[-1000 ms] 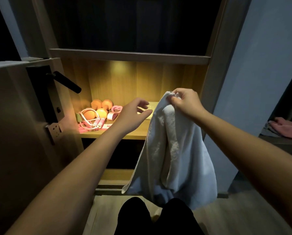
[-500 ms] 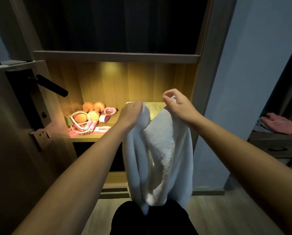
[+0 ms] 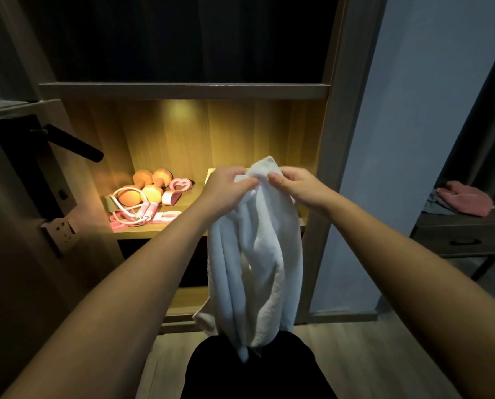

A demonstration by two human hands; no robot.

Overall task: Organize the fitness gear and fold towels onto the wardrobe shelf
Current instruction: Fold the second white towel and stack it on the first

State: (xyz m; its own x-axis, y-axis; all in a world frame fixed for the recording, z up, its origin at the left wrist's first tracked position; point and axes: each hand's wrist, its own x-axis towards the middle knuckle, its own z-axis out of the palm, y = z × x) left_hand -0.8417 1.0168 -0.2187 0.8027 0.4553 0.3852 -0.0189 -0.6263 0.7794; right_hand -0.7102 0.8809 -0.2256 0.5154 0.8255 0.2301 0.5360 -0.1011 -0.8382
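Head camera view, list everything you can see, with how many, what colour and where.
towel: one, white, hanging from both grips in front of the shelf
shelf: one, lit wood, middle of the wardrobe
dumbbells: apparently two, orange, left on the shelf
jump rope: one, pink handles and pale cord, in front of the dumbbells
heart-shaped ring: one, pink, right of the dumbbells
band: one, pink, flat near the shelf front
door handle: one, black, far left
cloth: one, pink, on the side table
side table: one, dark, far right
left grip: one, bare, pinching the towel top
right grip: one, bare, pinching the towel top
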